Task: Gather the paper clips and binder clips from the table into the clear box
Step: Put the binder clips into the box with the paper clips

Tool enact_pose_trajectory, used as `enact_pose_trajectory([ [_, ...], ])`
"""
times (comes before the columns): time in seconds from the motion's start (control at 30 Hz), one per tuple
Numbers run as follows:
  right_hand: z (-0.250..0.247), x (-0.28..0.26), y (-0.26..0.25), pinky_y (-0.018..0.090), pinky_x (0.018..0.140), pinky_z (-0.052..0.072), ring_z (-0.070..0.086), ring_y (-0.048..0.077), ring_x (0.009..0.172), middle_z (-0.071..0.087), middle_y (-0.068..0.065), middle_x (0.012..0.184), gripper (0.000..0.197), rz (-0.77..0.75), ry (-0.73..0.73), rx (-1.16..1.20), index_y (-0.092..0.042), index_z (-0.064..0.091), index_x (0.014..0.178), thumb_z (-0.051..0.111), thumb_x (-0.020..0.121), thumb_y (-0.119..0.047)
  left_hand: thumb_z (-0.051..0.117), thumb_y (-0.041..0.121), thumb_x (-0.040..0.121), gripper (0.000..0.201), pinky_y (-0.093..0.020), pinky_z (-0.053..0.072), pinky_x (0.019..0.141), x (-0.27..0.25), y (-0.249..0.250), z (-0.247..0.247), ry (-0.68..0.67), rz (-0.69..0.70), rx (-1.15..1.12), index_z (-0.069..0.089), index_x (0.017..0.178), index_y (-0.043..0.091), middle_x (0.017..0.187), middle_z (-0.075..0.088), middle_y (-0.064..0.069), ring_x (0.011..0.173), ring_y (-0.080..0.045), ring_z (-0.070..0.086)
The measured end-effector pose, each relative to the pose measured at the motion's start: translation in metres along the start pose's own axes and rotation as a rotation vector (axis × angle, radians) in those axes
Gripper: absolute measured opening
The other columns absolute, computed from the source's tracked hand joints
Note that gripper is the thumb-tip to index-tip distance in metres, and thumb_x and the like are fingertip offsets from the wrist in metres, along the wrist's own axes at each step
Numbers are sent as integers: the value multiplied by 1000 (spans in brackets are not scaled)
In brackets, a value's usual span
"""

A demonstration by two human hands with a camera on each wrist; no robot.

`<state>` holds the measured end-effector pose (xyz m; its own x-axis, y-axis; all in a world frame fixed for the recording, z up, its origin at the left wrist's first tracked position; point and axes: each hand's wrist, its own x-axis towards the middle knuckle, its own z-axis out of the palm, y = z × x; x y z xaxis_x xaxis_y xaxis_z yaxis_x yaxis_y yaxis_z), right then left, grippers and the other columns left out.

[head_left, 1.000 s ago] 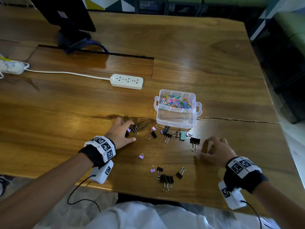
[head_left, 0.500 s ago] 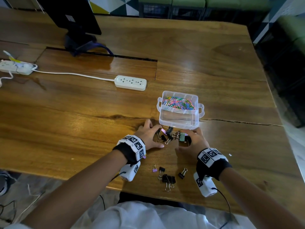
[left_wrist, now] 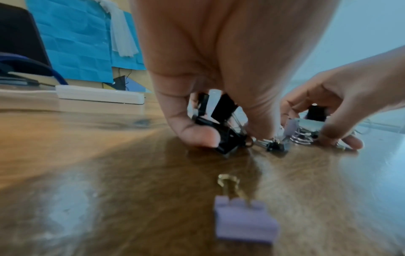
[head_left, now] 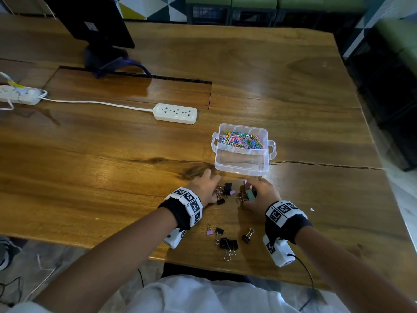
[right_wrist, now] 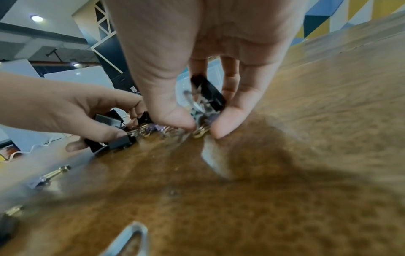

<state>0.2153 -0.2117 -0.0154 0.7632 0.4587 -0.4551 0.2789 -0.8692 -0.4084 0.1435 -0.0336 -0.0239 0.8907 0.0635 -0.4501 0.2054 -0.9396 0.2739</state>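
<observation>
Here, both hands' curled fingers (left_wrist: 192,131) grip binder clips (head_left: 226,188) on the glossy wooden table (head_left: 112,168).

Wooden table (head_left: 282,86), white power strip (head_left: 175,113), dark monitor (head_left: 94,19), green seating (head_left: 252,0)

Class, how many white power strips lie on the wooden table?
2. One power strip lies mid-table, left of the clear box; a second power strip sits at the picture's left edge, partly cut off.
</observation>
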Motion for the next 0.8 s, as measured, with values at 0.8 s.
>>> enact_pose_trajectory([
  [0.8, -80, 43, -14, 31, 61, 58, 60, 13, 47, 67, 5, 95, 38, 4, 59, 411, -18, 64, 112, 71, 76, -6, 69, 8, 80, 19, -35, 57, 58, 16, -5, -75, 116, 53, -615, 52, 88, 9, 90, 61, -11, 64, -25, 64],
])
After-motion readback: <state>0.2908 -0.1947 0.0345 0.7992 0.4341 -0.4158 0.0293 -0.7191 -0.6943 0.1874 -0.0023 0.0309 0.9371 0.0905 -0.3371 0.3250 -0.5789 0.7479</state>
